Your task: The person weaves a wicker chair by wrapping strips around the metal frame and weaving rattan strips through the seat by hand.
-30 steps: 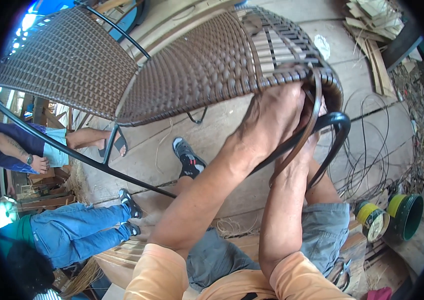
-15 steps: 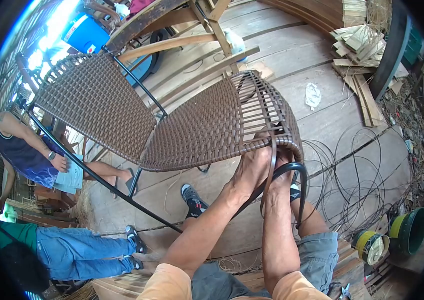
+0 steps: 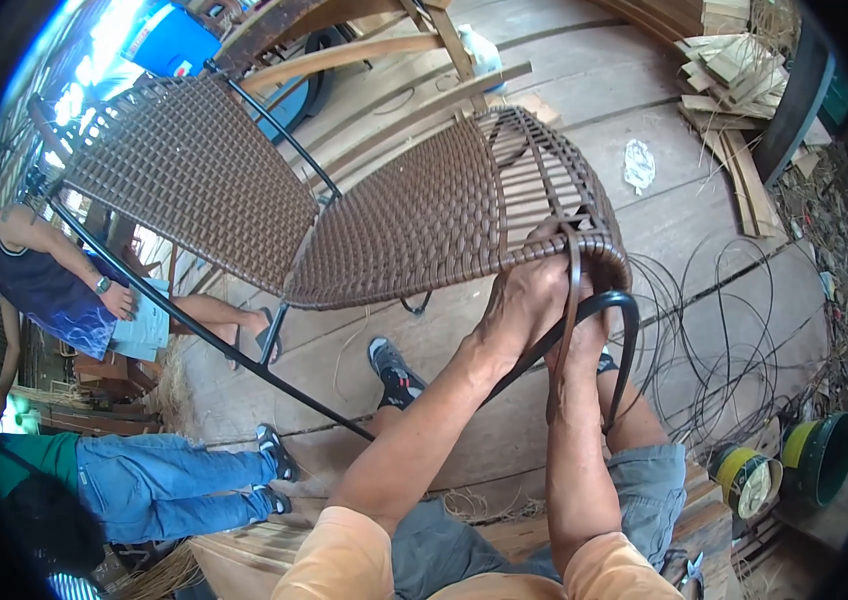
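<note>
A brown woven chair (image 3: 394, 225) with a black metal frame stands before me, its seat's front end showing open strands (image 3: 542, 180) between the woven part and the rim. My left hand (image 3: 529, 298) reaches under the seat's near edge, with fingers curled up at the gap by the front corner. Close beside it, my right hand (image 3: 592, 330) is tucked under the same corner, its fingers hidden by the rim. A loose brown strip (image 3: 571, 300) hangs from the corner across the hands. The black curved frame tube (image 3: 627, 350) passes by my right wrist.
Coils of thin dark strand (image 3: 714, 350) lie on the plank floor at right, near two buckets (image 3: 816, 460). Pliers (image 3: 692, 570) sit at lower right. Wood scraps (image 3: 734, 80) are piled far right. Two people are at left, one holding a pale sheet (image 3: 149, 320).
The chair's front corner, my hands and the strip appear slightly further right and higher in view. Both hands stay at the same corner.
</note>
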A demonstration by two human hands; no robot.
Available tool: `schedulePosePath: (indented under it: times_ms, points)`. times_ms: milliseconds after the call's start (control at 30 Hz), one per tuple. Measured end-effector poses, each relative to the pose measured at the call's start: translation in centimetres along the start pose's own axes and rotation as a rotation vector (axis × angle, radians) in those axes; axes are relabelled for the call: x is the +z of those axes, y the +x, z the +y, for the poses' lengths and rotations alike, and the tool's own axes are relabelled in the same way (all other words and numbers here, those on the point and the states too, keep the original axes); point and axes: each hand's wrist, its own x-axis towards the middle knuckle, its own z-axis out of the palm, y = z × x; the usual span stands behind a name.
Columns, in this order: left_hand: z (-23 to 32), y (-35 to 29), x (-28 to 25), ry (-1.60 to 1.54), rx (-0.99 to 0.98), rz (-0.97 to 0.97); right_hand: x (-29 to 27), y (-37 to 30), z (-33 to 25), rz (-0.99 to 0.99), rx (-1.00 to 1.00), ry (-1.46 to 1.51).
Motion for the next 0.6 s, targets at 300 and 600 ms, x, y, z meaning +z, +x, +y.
schedulePosePath:
  times_ms: [300,600]
  points:
    - [-1.7,-0.4,1.2,-0.078,0.021,0.213,0.1,0.4,-0.9,-0.042,-0.031,-0.025]
    - [-1.8,-0.6,1.3,-0.086,0.027,0.225,0.2,0.0,-1.2,-0.084,-0.025,0.029]
